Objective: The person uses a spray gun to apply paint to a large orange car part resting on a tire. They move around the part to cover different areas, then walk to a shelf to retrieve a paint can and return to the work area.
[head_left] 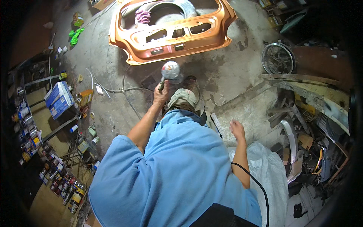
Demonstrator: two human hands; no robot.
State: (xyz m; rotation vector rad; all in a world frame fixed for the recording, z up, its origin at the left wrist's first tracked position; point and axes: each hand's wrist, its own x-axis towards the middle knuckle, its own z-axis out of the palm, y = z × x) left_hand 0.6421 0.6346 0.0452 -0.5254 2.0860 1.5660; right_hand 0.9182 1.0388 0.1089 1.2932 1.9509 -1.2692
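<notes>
My left hand (160, 96) is closed around the handle of what looks like a paint spray gun (162, 84). Its round, silvery, paint-spotted cup (170, 70) faces up and hides most of the gun's body. Just beyond the cup lies an orange car tailgate (140, 53), its window opening toward the far side. A grey tyre (185, 8) shows through that opening, with a bunched pink cloth (143, 17) by it. My right hand (237, 129) hangs low at my right side, loosely curled with fingers apart, slightly blurred and holding nothing visible.
A grey hose (138, 89) runs across the floor toward my feet. Paint cans (28, 121) crowd shelves at left, near a blue-and-white box (59, 100). At right stand a wheel rim (278, 58) and heaped scrap parts; a pale plastic sheet (270, 170) lies beside me.
</notes>
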